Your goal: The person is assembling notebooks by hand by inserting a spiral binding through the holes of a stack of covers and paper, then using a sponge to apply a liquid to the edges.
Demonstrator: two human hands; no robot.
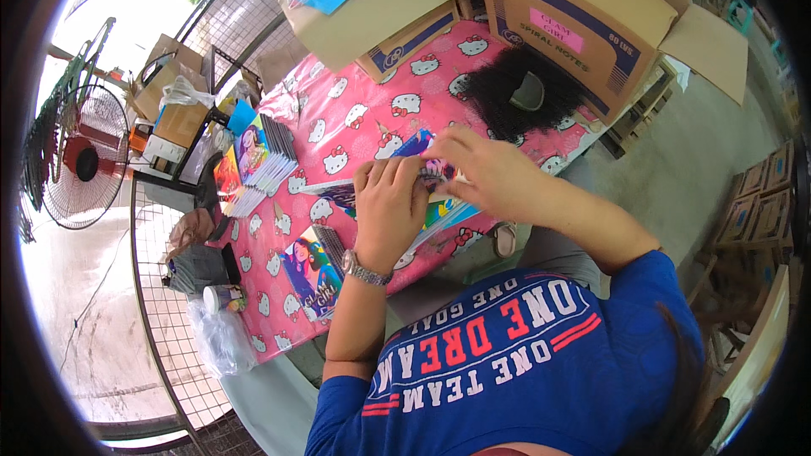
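A notebook with a bright multicoloured cover stands tilted between my hands at the table's near edge. My left hand is closed around its left part, a metal watch on the wrist. At the notebook's upper edge, the fingers of my right hand are bent into a pinch; what lies between them is hidden. Just left of my left wrist lies a stack of notebooks with a colourful illustrated cover and dark bound edges. Beyond my right hand is a heap of thin black binding coils, a grey half-round piece on top.
A pink cartoon-print cloth covers the table. More notebooks are piled at the far left. Open cardboard boxes stand along the back. A fan and wire mesh are left; a clear plastic bag hangs by the left edge.
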